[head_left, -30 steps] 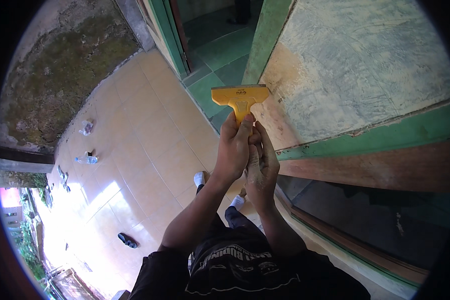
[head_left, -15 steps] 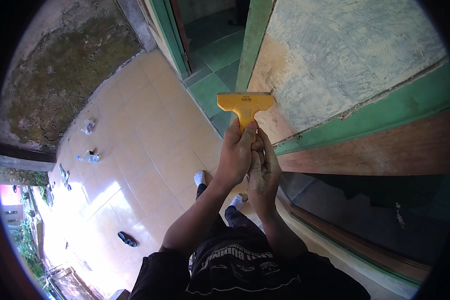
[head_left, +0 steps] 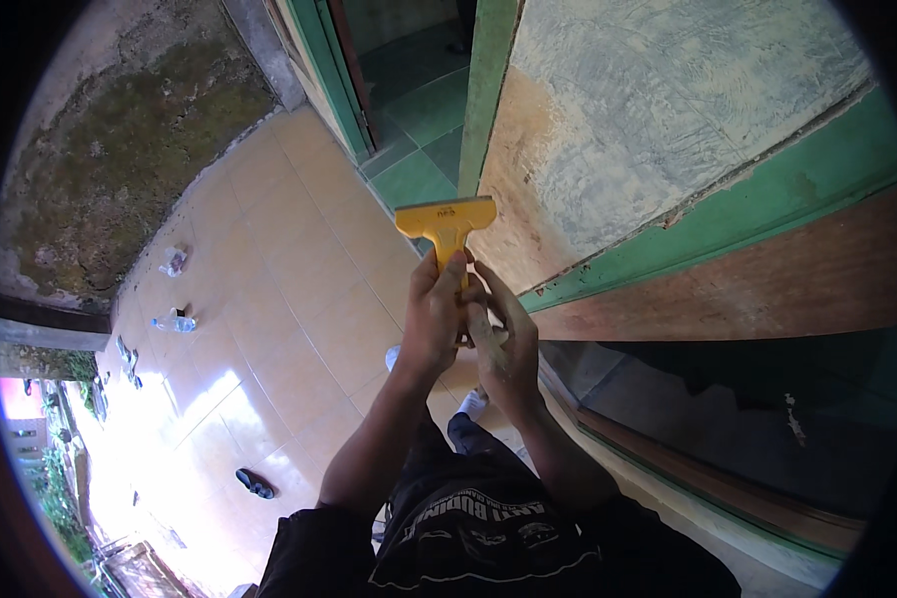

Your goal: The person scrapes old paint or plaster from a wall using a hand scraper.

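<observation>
A yellow scraper (head_left: 447, 224) with a wide flat head points up in front of me, its handle gripped by both hands. My left hand (head_left: 433, 324) wraps the handle just under the head. Against it, slightly lower, my right hand (head_left: 503, 344) closes around the handle's end. The scraper's head sits at the left edge of a wooden door panel (head_left: 648, 120) whose green paint is partly scraped away, leaving pale and bare brown patches. A green painted band (head_left: 767, 204) crosses the door below that patch.
Beige floor tiles (head_left: 269, 289) lie to the left, with a plastic bottle (head_left: 174, 322), a crumpled wrapper (head_left: 173, 261) and a dark sandal (head_left: 255, 484) on them. A green door frame (head_left: 324, 70) and green tiles stand ahead. My feet show below my hands.
The scraper and both hands have shifted slightly left and down along the door's edge. Both hands keep their grip.
</observation>
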`<move>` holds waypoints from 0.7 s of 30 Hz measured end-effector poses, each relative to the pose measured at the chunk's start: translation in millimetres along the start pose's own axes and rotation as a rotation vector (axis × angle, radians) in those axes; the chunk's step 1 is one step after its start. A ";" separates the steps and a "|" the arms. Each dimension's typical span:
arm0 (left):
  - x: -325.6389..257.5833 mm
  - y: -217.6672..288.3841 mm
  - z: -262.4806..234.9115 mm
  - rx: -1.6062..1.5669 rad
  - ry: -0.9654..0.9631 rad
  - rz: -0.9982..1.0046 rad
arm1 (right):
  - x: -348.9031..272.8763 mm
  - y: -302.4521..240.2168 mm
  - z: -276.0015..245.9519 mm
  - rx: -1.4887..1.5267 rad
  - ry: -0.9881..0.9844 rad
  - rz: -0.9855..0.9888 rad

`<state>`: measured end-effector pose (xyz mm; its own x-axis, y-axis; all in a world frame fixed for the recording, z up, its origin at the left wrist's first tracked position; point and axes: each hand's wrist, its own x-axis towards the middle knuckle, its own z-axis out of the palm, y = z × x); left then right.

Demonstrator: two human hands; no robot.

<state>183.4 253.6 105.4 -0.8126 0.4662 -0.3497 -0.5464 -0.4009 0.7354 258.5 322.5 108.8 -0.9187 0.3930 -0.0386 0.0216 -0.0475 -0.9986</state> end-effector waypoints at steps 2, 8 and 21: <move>8.9 7.2 -1.0 0.039 -0.015 0.064 | 12.4 -1.0 3.2 0.050 -0.034 0.057; 25.5 26.4 9.5 0.041 -0.060 0.083 | 35.8 4.2 9.0 -0.040 0.010 -0.182; 40.0 30.7 14.0 0.004 -0.028 0.092 | 47.4 -2.9 13.1 -0.059 0.051 -0.227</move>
<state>137.0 271.0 122.1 -0.8534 0.4494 -0.2640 -0.4686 -0.4399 0.7661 209.8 329.2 110.3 -0.8815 0.4337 0.1868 -0.1587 0.1007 -0.9822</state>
